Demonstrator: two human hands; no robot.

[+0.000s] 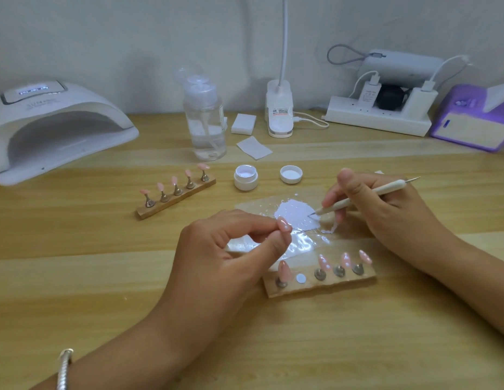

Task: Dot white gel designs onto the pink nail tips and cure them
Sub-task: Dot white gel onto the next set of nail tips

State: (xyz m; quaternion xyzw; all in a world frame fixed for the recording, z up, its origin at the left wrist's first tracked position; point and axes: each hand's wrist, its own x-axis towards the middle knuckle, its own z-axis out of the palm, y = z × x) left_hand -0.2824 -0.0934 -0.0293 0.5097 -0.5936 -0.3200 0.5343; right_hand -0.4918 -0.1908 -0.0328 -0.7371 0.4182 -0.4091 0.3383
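**Holding a tip beside the gel**

My left hand [231, 249] pinches one pink tip [284, 225] between thumb and forefinger, its dotted face turned to me, just left of the white gel [294, 213] pooled on the film [301, 243]. My right hand [386, 209] grips the tool [366, 197] like a pen. Its long axis runs from far right down to near left, and its point touches the gel's right edge.

The near stand [321, 285] lies left to right just below the film, carrying four tips that lean away from me and one bare disc [301, 278]. The far stand [176, 197] lies slantwise, near left to far right, with five tips.

The jar [245, 177] and lid [291, 174] sit beyond the film. The lamp [56, 122] stands far left, its mouth open to me. Bare table [90, 277] stretches left of my left hand and along the near edge.
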